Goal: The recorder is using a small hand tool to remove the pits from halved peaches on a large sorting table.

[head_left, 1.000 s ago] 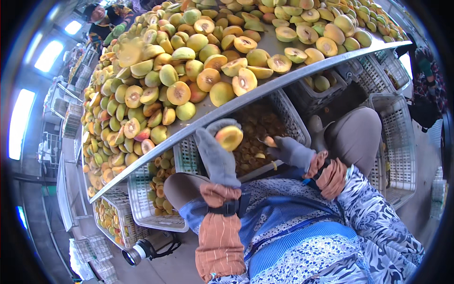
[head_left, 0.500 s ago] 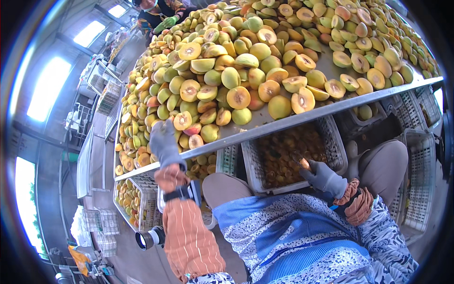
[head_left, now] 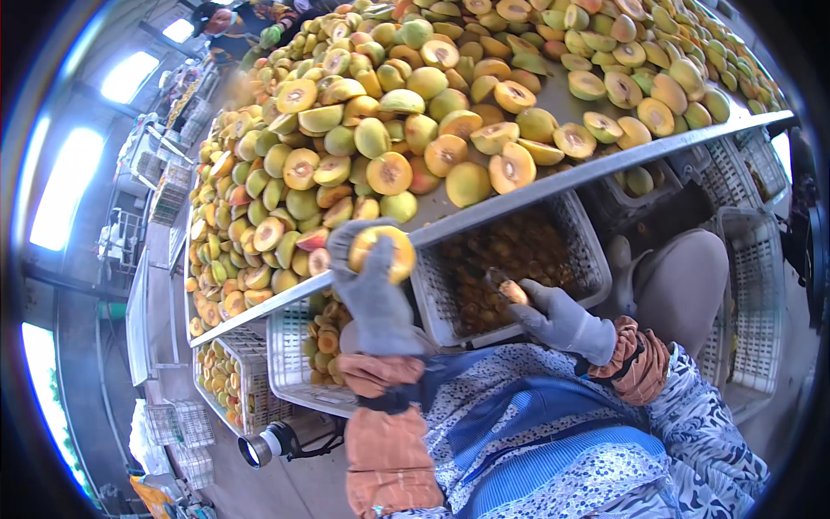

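My left hand [head_left: 372, 303], in a grey glove, grips a yellow fruit half [head_left: 396, 255] at the metal edge of the sorting table [head_left: 475, 209], its fingers slightly blurred. My right hand [head_left: 562, 322], also gloved, is closed on a small tool [head_left: 510, 291] with a wooden handle and a metal tip, held over a plastic crate [head_left: 596, 255] of brown-orange scraps or pieces below the table. Halved and whole yellow-green fruit [head_left: 389, 173] lie piled on the tabletop.
Crates of fruit [head_left: 225, 385] stand at lower left, an empty-looking white crate [head_left: 752, 294] at right beside my knee [head_left: 679, 285]. A co-worker with green gloves [head_left: 268, 35] is across the table. A black-and-white cylindrical object [head_left: 264, 445] sits low at left.
Half a second ago my left hand reached left onto the pile; it has come back toward the crate holding a fruit half. My right hand still holds the tool. The view has shifted.
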`<action>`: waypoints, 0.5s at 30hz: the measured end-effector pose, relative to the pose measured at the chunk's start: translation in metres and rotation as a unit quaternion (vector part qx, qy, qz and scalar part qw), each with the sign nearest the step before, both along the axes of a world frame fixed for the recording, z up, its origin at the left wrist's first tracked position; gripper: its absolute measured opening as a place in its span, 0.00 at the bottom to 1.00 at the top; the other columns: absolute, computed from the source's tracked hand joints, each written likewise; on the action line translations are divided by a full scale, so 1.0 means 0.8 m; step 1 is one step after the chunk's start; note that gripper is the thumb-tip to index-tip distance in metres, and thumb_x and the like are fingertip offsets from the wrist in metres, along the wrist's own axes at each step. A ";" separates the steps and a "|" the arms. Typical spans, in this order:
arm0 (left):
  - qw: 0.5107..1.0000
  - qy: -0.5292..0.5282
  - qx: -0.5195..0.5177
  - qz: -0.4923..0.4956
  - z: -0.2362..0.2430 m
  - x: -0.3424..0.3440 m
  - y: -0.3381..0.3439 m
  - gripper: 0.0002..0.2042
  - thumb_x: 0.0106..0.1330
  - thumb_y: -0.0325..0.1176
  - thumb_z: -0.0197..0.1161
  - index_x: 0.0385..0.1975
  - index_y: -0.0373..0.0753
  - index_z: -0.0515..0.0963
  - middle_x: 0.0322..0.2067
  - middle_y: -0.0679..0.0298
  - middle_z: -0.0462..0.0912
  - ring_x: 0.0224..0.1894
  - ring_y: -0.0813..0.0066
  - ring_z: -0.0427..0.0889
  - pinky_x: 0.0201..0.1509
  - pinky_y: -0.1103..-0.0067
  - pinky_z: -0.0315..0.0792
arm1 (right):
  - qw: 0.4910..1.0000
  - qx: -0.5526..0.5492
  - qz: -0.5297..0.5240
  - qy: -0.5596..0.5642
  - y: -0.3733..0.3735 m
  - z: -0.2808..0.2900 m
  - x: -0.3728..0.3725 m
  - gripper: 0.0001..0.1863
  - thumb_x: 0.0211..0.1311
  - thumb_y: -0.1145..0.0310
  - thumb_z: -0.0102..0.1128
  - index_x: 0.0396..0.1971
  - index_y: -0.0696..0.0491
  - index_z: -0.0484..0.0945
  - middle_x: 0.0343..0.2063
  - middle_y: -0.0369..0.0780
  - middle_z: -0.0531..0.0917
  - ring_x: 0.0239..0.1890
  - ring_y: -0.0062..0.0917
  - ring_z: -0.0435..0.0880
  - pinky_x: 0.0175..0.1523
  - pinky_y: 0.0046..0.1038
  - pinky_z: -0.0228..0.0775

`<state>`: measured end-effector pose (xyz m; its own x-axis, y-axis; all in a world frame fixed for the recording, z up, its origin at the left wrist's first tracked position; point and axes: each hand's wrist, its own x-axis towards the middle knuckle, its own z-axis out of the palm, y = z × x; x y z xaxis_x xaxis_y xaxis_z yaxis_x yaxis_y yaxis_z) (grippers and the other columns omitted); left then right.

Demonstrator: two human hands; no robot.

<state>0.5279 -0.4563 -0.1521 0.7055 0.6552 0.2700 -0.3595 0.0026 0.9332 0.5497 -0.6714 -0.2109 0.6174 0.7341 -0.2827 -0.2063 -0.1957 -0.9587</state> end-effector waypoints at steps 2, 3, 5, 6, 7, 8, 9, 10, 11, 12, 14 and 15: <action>0.998 0.011 0.060 -0.001 -0.034 0.001 -0.048 0.07 0.60 0.30 0.52 0.37 0.37 0.69 0.32 0.60 0.75 0.33 0.74 0.74 0.36 0.80 0.71 | 0.995 0.057 -0.018 -0.082 -0.001 0.008 -0.001 0.11 0.60 0.65 0.51 0.35 0.58 0.67 0.20 0.38 0.71 0.25 0.18 0.65 0.31 0.24 0.63; 0.981 0.047 0.182 0.045 -0.049 0.000 -0.064 0.09 0.64 0.36 0.49 0.37 0.37 0.69 0.31 0.60 0.75 0.33 0.74 0.75 0.35 0.80 0.72 | 0.993 0.065 -0.016 -0.098 -0.001 0.015 -0.002 0.12 0.59 0.66 0.52 0.36 0.59 0.67 0.20 0.41 0.72 0.25 0.20 0.67 0.32 0.25 0.63; 0.992 0.086 -0.094 0.020 -0.067 -0.003 -0.083 0.19 0.67 0.48 0.39 0.37 0.36 0.68 0.30 0.59 0.75 0.31 0.72 0.75 0.34 0.79 0.72 | 0.991 0.042 0.003 -0.124 -0.001 0.018 -0.003 0.12 0.59 0.66 0.51 0.37 0.59 0.68 0.20 0.37 0.73 0.23 0.16 0.68 0.29 0.22 0.62; 0.988 0.097 -0.123 0.015 -0.073 -0.002 -0.091 0.22 0.67 0.51 0.36 0.37 0.36 0.68 0.30 0.58 0.76 0.30 0.72 0.76 0.34 0.79 0.72 | 0.992 0.033 -0.003 -0.122 -0.001 0.015 -0.002 0.12 0.59 0.66 0.51 0.37 0.59 0.68 0.20 0.37 0.73 0.23 0.16 0.68 0.29 0.22 0.62; 0.983 0.108 -0.150 0.011 -0.079 -0.002 -0.098 0.26 0.67 0.54 0.32 0.36 0.35 0.68 0.30 0.58 0.76 0.29 0.71 0.76 0.34 0.79 0.73 | 0.989 0.019 -0.010 -0.147 -0.001 0.011 -0.002 0.12 0.58 0.66 0.52 0.37 0.59 0.67 0.20 0.42 0.74 0.23 0.21 0.71 0.30 0.24 0.63; 0.990 0.087 -0.106 0.010 -0.087 -0.003 -0.105 0.25 0.67 0.53 0.34 0.36 0.35 0.68 0.29 0.58 0.76 0.28 0.71 0.76 0.34 0.79 0.73 | 0.985 0.006 -0.016 -0.173 -0.002 0.008 -0.001 0.13 0.58 0.66 0.52 0.37 0.59 0.67 0.21 0.46 0.75 0.23 0.26 0.75 0.30 0.26 0.64; 0.990 0.090 -0.108 0.006 -0.090 -0.002 -0.108 0.25 0.67 0.53 0.34 0.36 0.35 0.68 0.29 0.58 0.76 0.28 0.71 0.76 0.34 0.79 0.73 | 0.985 0.003 -0.019 -0.170 -0.003 0.007 0.000 0.13 0.58 0.66 0.52 0.37 0.59 0.67 0.21 0.46 0.75 0.23 0.26 0.75 0.30 0.26 0.64; 0.989 0.098 -0.112 -0.001 -0.092 -0.002 -0.109 0.25 0.67 0.54 0.34 0.36 0.35 0.69 0.29 0.58 0.76 0.28 0.71 0.76 0.34 0.79 0.73 | 0.983 -0.024 -0.014 -0.183 -0.005 0.006 0.001 0.13 0.58 0.66 0.52 0.37 0.59 0.67 0.22 0.49 0.75 0.25 0.32 0.76 0.30 0.28 0.65; 0.988 0.105 -0.116 -0.008 -0.093 -0.001 -0.111 0.25 0.67 0.54 0.34 0.35 0.35 0.69 0.30 0.58 0.76 0.28 0.71 0.76 0.34 0.80 0.73 | 0.979 -0.052 -0.009 -0.196 -0.006 0.005 0.002 0.13 0.58 0.66 0.52 0.36 0.59 0.67 0.23 0.51 0.75 0.26 0.38 0.77 0.30 0.29 0.65; 0.987 0.107 -0.117 -0.008 -0.094 -0.002 -0.113 0.25 0.67 0.54 0.34 0.35 0.35 0.69 0.30 0.58 0.76 0.28 0.71 0.76 0.34 0.80 0.73 | 0.979 -0.050 -0.008 -0.198 -0.006 0.005 0.002 0.12 0.58 0.66 0.51 0.35 0.59 0.66 0.23 0.52 0.75 0.27 0.42 0.77 0.30 0.30 0.65; 0.992 0.107 -0.068 0.003 -0.093 -0.004 -0.115 0.26 0.67 0.54 0.33 0.34 0.35 0.70 0.29 0.59 0.76 0.29 0.72 0.76 0.34 0.80 0.72 | 0.978 -0.061 -0.005 -0.200 -0.004 0.005 0.003 0.12 0.58 0.66 0.51 0.36 0.59 0.66 0.23 0.51 0.75 0.27 0.42 0.77 0.30 0.30 0.66; 0.992 0.107 -0.070 0.001 -0.091 -0.003 -0.118 0.26 0.67 0.54 0.33 0.34 0.35 0.70 0.29 0.59 0.76 0.29 0.72 0.76 0.34 0.80 0.72 | 0.976 -0.073 -0.004 -0.204 -0.004 0.005 0.003 0.12 0.58 0.66 0.51 0.36 0.59 0.66 0.22 0.51 0.75 0.27 0.42 0.77 0.31 0.31 0.66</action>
